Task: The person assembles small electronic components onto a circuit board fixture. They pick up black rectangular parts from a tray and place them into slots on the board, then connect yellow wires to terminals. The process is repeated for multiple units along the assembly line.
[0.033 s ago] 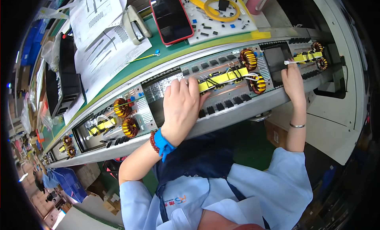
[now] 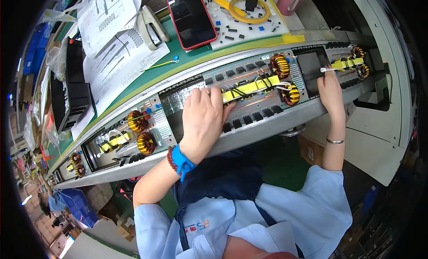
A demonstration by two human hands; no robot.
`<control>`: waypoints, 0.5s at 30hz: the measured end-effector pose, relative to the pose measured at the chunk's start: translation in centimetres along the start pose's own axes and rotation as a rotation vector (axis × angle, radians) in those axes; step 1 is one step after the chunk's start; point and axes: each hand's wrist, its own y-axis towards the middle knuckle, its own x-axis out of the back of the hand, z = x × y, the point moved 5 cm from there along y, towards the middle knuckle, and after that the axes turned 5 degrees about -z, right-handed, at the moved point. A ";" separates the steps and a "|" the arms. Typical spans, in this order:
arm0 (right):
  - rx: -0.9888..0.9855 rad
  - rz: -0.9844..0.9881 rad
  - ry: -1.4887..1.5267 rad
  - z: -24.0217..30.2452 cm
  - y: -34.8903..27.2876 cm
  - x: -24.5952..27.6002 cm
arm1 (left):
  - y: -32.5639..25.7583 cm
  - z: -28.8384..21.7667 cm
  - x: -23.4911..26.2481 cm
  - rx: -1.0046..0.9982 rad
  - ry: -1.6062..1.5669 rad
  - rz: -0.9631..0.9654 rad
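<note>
Well to the left of the middle circuit board, a black plastic bin stands beside printed sheets on the green tabletop, apparently set clear of my working line. The left circuit board, with two copper-wound toroids, sits in the same metal track as the middle board, which I judge keeps both aligned. Beyond the middle board's left end lie a pale stapler and a red-edged phone. At that end, my left grip arches over the yellow-taped transformer, thumb on the near side, seemingly to steady it; whether it is clamped I cannot tell, since my hand covers the contact. Straight beyond the middle board, a white slab carries loose components and a yellow ring, perhaps for easy reach. To the middle board's right, my right grip meets a white-tipped lead at the right circuit board, probably to control it; I cannot tell whether it is pinched. The transformer lies along the middle board, its left end at my left fingers, well apart from my right grip.
</note>
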 end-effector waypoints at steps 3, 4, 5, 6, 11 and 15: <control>-0.014 0.004 -0.016 -0.1 0.0 -0.1 | 0.1 -0.3 0.1 0.003 -0.013 0.009; -0.019 0.012 -0.028 -0.3 0.0 -0.2 | 0.2 -0.3 0.0 -0.008 -0.009 -0.014; -0.035 0.017 -0.025 -0.3 0.0 -0.1 | 0.1 -0.2 -0.1 -0.007 -0.006 -0.008; -0.052 0.023 -0.022 -0.3 0.0 -0.1 | 0.1 -0.2 -0.1 -0.006 -0.003 -0.003; -0.096 0.037 -0.015 -1.2 0.3 0.0 | -0.3 -0.5 -0.4 0.005 0.082 0.002; -0.091 0.027 -0.006 -1.6 0.8 0.0 | -0.2 -0.2 -0.2 -0.012 0.059 0.006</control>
